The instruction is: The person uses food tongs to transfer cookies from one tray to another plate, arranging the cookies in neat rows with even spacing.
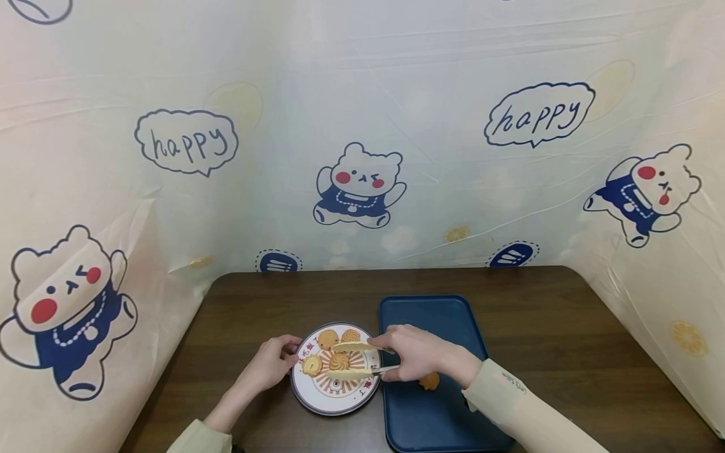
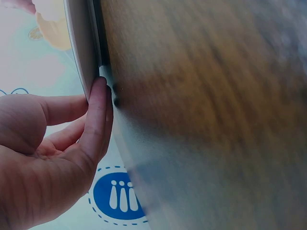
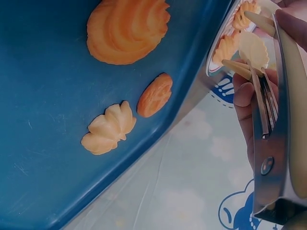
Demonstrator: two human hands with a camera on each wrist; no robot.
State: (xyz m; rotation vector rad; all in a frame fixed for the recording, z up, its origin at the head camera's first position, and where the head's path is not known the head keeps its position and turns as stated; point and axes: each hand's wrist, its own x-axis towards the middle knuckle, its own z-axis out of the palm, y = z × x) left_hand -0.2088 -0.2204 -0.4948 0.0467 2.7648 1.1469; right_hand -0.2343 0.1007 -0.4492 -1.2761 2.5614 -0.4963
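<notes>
Fingers of the right hand (image 1: 416, 350) grip the tongs (image 1: 350, 374), tips apart, their long axis running leftward over the plate (image 1: 334, 404). From my remote seat, I read the middle cookie (image 1: 339, 361) as lying between those tips, left of the fingers; whether the tips touch it I cannot tell. The left hand (image 1: 273, 362) pinches the plate's left rim. Just right of the plate lies the tray (image 1: 427, 314), both on the desk (image 1: 255, 305).

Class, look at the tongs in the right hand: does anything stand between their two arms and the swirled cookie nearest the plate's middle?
Nothing visible does. The tongs in the right hand straddle the swirled cookie; the plate's other three cookies lie outside that gap. Whether the arms touch it, I cannot tell.
</notes>
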